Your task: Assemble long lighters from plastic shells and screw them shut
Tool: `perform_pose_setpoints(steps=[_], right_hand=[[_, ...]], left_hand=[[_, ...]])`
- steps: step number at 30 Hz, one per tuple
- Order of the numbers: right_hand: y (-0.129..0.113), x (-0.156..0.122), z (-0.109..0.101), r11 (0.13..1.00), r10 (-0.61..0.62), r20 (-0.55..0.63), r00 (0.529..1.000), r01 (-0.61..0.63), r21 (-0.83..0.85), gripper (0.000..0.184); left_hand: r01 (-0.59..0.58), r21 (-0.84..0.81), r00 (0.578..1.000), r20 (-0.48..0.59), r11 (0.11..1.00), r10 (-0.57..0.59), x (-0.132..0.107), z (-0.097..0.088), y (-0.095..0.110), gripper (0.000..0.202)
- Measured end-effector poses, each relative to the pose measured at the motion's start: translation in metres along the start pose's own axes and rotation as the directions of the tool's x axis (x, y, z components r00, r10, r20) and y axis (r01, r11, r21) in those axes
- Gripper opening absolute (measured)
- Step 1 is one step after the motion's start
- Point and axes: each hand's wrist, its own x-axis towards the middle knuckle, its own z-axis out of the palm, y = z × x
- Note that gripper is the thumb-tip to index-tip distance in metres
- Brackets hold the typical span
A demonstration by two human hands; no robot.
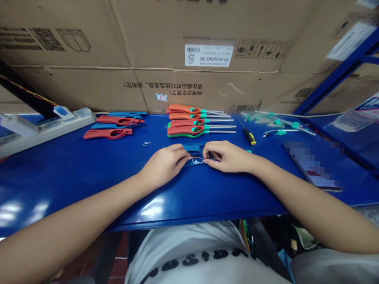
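Observation:
Near the middle of the blue table, my left hand (166, 162) and my right hand (229, 157) are close together over a blue lighter shell (194, 147). A thin, brownish wire (196, 158) runs between my fingertips. My left thumb and forefinger pinch its left end, and my right fingers close at its right end. White wire loops lie just below it. Part of the shell and the parts inside it are hidden behind my right hand. A small green tip shows to the right of that hand.
Long-nosed lighters (189, 131) lie stacked behind my hands. Red and blue handle shells (108, 134) are on the left, by a power strip (49, 132). To the right lie a screwdriver (248, 135), metal tubes with green parts (290, 130) and a phone-like slab (314, 167). Cardboard boxes (166, 51) stand behind.

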Motion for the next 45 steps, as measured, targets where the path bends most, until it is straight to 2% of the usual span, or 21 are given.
perform_pose_setpoints(steps=[4,8,13,16,18,20,23,27,32,37,45], right_hand=[[-0.001,0.000,0.001,1.000,0.004,0.003,1.000,-0.004,-0.004,0.004],[0.001,0.000,0.002,1.000,-0.017,-0.009,1.000,0.017,0.006,0.001],[0.003,-0.001,0.001,0.997,-0.067,-0.011,0.998,0.068,0.027,0.009],[0.003,-0.002,0.000,0.996,-0.081,-0.003,0.997,0.081,0.047,0.019],[0.003,-0.002,0.000,0.996,-0.078,-0.016,0.997,0.078,0.048,0.023],[0.003,-0.002,0.001,0.997,-0.061,-0.040,0.997,0.062,0.036,0.020],[0.003,0.000,0.002,1.000,-0.010,-0.091,0.996,0.009,-0.004,0.011],[0.003,0.001,0.004,0.997,0.039,-0.102,0.994,-0.046,-0.068,0.008],[0.001,0.000,0.006,0.984,0.077,-0.053,0.996,-0.084,-0.156,0.007],[0.000,-0.001,0.007,0.978,-0.024,-0.027,0.999,0.018,-0.210,0.014],[0.002,-0.002,0.007,0.961,-0.075,-0.019,0.997,0.067,-0.270,0.017]], left_hand=[[-0.037,0.147,0.998,0.064,0.988,0.028,-0.002,-0.003,0.005,0.026],[-0.060,0.338,0.990,0.142,0.939,0.013,-0.004,-0.011,0.018,0.032],[-0.050,0.398,0.986,0.163,0.916,-0.017,-0.008,-0.018,0.036,0.029],[-0.032,0.419,0.987,0.158,0.908,-0.038,-0.011,-0.018,0.041,0.030],[-0.024,0.386,0.984,0.170,0.922,-0.046,-0.011,-0.016,0.037,0.028],[-0.016,0.280,0.985,0.167,0.960,-0.032,-0.011,-0.012,0.028,0.027],[-0.011,0.062,0.997,0.082,0.998,0.006,-0.009,-0.004,0.013,0.027],[-0.016,-0.062,1.000,0.014,0.998,0.017,-0.008,0.003,0.007,0.031],[-0.054,-0.120,0.998,0.009,0.991,0.056,-0.007,0.005,0.010,0.033],[-0.117,-0.139,0.993,0.016,0.983,0.120,-0.006,0.005,0.005,0.034],[-0.172,-0.028,0.980,0.095,0.985,0.174,-0.006,0.002,0.008,0.029]])
